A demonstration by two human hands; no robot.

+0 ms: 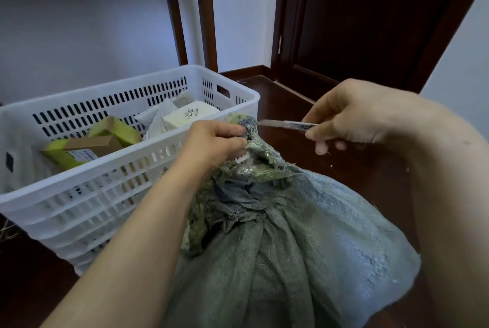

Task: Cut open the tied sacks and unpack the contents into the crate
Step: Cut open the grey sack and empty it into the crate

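my left hand (217, 139) pinches the taped, knotted neck (247, 126) of the grey-green woven plastic sack (291, 235), which stands just right of the white slotted plastic crate (87, 173). my right hand's (352, 116) fingers clench a slim silver craft knife (285, 124), lying level, tip pointing left at the neck, probably just short of touching.

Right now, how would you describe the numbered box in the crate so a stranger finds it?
Find the white slotted crate left of the green woven sack. Its far right corner holds a cream box. Only this one bears black print 2002; the cartons nearby are green and brown.
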